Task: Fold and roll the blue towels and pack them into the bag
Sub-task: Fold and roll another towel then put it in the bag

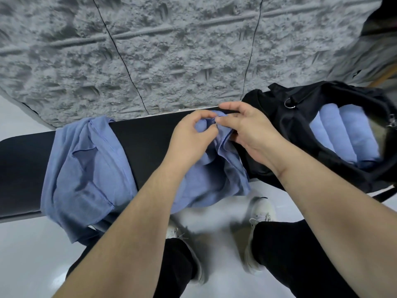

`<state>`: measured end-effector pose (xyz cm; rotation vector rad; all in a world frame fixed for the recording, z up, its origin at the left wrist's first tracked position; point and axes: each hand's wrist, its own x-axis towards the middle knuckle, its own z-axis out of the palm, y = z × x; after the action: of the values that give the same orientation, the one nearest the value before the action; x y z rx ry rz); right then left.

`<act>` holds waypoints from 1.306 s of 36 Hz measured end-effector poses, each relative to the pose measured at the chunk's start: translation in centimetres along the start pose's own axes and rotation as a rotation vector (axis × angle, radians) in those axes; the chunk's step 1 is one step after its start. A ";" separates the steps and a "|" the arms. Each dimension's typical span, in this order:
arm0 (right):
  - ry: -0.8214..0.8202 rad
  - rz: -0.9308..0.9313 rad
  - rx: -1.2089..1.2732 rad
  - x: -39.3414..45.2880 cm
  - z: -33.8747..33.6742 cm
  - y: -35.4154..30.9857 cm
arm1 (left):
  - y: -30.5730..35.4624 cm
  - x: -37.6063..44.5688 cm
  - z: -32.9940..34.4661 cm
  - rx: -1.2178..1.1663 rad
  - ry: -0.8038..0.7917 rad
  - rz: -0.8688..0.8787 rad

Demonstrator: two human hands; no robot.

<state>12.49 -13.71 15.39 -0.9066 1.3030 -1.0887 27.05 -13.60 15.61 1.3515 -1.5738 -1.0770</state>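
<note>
Black tabletop: long and narrow, carrying everything, with a grey textured wall behind it and pale floor in front.

Black bag: standing open at the right end of the tabletop, mouth facing up, rolled blue towels already lying side by side inside. Judged from this: packing partly done. Risk: bag hanging partly over the front edge of the tabletop, so a hard push while stuffing the next roll could tip it or slide it off.

Loose blue towel: crumpled, well left of the bag, draped over the front edge of the tabletop and hanging toward the floor. Not yet folded. Risk: with so much cloth past the edge, a brush from an arm could drag it down.

Blue towel in hand: just left of the bag, bunched, lower part hanging off the front edge. Risk: uneven corners at the start giving a skewed fold and a loose, fat roll, hard to fit beside the rolls in the bag.

Left hand: fingers curled, pinching the top edge of this towel, just left of the bag.

Right hand: against the bag's left side, thumb and forefinger pinching the same edge; other fingers loosely spread. Risk: thin hem slipping from so small a pinch, dropping the whole cloth.
</note>
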 end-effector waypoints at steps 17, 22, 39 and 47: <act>-0.070 0.143 0.447 0.3 0.6 -0.2 | -0.4 1.4 0.3 -0.121 0.073 -0.077; 0.069 0.122 0.472 0.8 0.8 0.3 | -0.3 1.2 0.7 -0.090 0.042 -0.037; -0.123 0.081 0.404 0.2 1.3 0.9 | -0.7 1.4 0.5 -0.207 0.143 -0.101; -0.063 0.053 0.324 0.2 0.5 1.6 | -1.1 0.8 -0.7 -0.188 0.095 -0.142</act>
<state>13.10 -13.48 13.82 -0.6545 1.0545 -1.1789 27.93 -14.58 14.85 1.3807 -1.2894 -1.1962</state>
